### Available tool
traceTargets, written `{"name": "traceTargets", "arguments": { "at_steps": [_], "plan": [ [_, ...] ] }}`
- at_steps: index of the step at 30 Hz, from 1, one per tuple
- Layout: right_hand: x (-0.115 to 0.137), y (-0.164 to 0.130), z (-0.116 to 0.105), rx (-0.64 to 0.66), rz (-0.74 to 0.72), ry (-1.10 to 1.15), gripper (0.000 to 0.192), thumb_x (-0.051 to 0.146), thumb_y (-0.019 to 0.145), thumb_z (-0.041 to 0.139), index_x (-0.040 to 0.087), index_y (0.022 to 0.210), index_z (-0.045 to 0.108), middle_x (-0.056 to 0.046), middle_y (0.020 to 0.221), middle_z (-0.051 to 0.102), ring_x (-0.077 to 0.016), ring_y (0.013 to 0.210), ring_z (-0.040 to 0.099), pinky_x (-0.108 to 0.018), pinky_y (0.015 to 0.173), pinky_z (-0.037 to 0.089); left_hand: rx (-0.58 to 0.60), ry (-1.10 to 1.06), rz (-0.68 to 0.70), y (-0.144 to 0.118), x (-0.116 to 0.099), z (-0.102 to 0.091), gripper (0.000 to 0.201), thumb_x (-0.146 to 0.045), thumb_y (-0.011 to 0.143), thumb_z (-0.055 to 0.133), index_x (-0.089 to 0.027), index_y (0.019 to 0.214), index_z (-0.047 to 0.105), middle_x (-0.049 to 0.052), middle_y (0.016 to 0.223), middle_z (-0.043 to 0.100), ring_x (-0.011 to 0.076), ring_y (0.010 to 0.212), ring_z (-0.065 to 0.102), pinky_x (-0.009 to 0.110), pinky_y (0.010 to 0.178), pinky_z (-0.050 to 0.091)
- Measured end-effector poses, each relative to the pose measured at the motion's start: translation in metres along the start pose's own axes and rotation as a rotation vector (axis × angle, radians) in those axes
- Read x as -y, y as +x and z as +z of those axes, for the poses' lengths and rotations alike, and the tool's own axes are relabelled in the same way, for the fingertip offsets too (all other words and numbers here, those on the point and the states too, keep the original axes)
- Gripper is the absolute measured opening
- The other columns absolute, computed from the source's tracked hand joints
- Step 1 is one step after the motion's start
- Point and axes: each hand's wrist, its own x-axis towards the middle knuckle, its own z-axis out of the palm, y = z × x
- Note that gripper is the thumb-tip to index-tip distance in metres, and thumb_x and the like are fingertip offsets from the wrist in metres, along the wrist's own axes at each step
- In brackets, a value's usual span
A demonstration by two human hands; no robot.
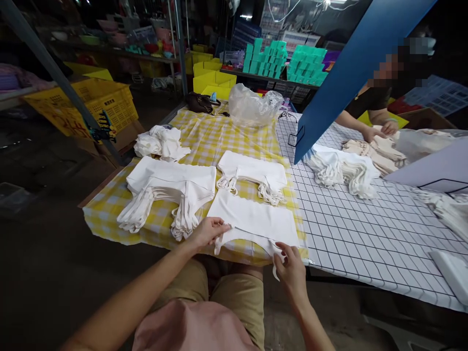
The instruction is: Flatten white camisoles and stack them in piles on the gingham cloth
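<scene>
A white cloth bag (pixel 256 217) lies flat at the near edge of the yellow checked tablecloth (pixel 208 141). My left hand (pixel 209 231) pinches its near left corner where a strap begins. My right hand (pixel 290 265) grips the near right strap at the table's edge. Left of this bag sits a stack of the same white bags (pixel 171 187) with straps hanging toward me. Behind it lies another stack (pixel 254 175).
A crumpled white pile (pixel 161 142) and a clear plastic bag (pixel 252 105) lie farther back. On the white grid cloth (pixel 365 229) to the right, another person's hands (pixel 380 130) work on beige bags. A blue board (pixel 351 68) leans overhead. Yellow crates (pixel 95 105) stand left.
</scene>
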Motion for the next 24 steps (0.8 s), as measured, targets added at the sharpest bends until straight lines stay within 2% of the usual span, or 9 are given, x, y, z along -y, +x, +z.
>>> {"name": "traceTargets", "arguments": {
  "at_steps": [5, 8, 11, 17, 24],
  "plan": [
    [-0.004, 0.046, -0.009, -0.063, -0.159, -0.172, 0.035, 0.045, 0.082, 0.038, 0.020, 0.081, 0.063, -0.005, 0.076, 0.052, -0.0178, 0.066, 0.051, -0.031, 0.062, 0.039, -0.083, -0.089, 0.080, 0.044, -0.021, -0.006, 0.022, -0.031, 0.072, 0.059, -0.014, 0.064, 0.049, -0.009, 0.041, 0.042, 0.0009, 0.030, 0.028, 0.016, 0.032, 0.016],
    [-0.006, 0.070, -0.006, -0.063, -0.170, -0.222, 0.039, 0.047, 0.084, 0.036, 0.019, 0.079, 0.063, -0.005, 0.076, 0.053, -0.0163, 0.064, 0.050, -0.030, 0.061, 0.037, -0.168, -0.098, 0.084, 0.068, -0.025, -0.004, 0.018, -0.025, 0.076, 0.054, -0.013, 0.064, 0.049, -0.004, 0.048, 0.052, 0.0007, 0.030, 0.031, 0.016, 0.033, 0.018],
    [-0.007, 0.085, 0.000, -0.046, -0.127, -0.291, 0.034, 0.041, 0.084, 0.038, 0.019, 0.080, 0.063, -0.005, 0.080, 0.056, -0.0149, 0.064, 0.050, -0.028, 0.059, 0.034, -0.223, -0.093, 0.053, 0.083, -0.023, 0.000, 0.018, -0.024, 0.079, 0.051, -0.012, 0.066, 0.050, 0.001, 0.061, 0.061, 0.0006, 0.033, 0.037, 0.016, 0.036, 0.023],
    [-0.007, 0.092, 0.012, 0.008, -0.040, -0.354, 0.025, 0.031, 0.083, 0.040, 0.018, 0.081, 0.061, -0.005, 0.086, 0.060, -0.0138, 0.067, 0.049, -0.026, 0.058, 0.029, -0.270, -0.058, -0.003, 0.090, -0.013, 0.000, 0.016, -0.026, 0.079, 0.053, -0.012, 0.071, 0.052, 0.004, 0.074, 0.064, 0.0013, 0.036, 0.044, 0.016, 0.037, 0.026],
    [-0.007, 0.089, 0.016, -0.010, 0.003, -0.305, 0.025, 0.034, 0.083, 0.039, 0.019, 0.082, 0.060, -0.005, 0.088, 0.062, -0.0146, 0.070, 0.050, -0.025, 0.058, 0.029, -0.262, -0.004, -0.013, 0.093, -0.012, 0.000, 0.016, -0.027, 0.078, 0.052, -0.013, 0.071, 0.052, 0.000, 0.068, 0.059, 0.0026, 0.036, 0.044, 0.018, 0.037, 0.027]
  ]
}}
